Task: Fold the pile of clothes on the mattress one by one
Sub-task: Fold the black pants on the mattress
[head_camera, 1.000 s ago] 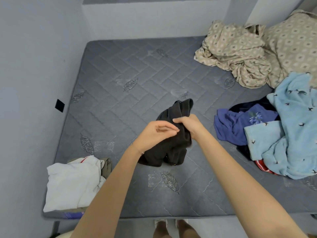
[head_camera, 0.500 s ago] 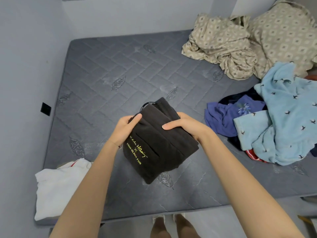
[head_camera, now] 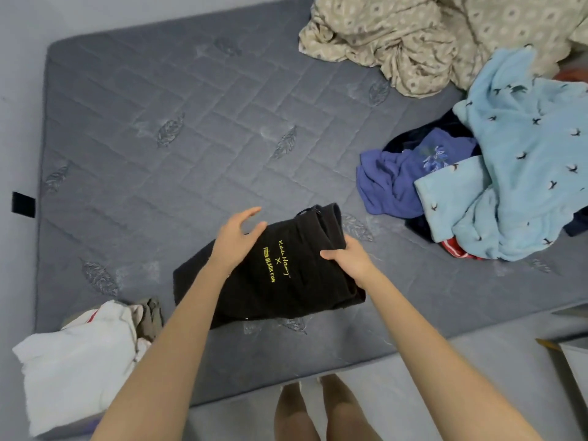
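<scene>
A folded black garment [head_camera: 286, 291] with yellow lettering lies near the front edge of the grey quilted mattress [head_camera: 191, 122]. My right hand [head_camera: 348, 261] grips its right side, thumb on top and fingers curled under the fold. My left hand [head_camera: 237, 238] rests on the garment's left upper part with fingers straight and spread. A loose pile of clothes sits at the right: a light blue bird-print piece [head_camera: 525, 160], a purple-blue top [head_camera: 401, 179] and a bit of red cloth [head_camera: 458, 251] underneath.
Folded white clothing [head_camera: 76, 364] with an olive piece [head_camera: 151, 316] lies at the mattress's front left corner. Crumpled beige patterned bedding [head_camera: 413, 36] fills the back right. A grey wall runs along the left. My legs stand at the mattress's front edge.
The black garment has come down from my hands onto the mattress, lying flatter and turned. My left hand has opened and now lies on top; the right still grips the side.
</scene>
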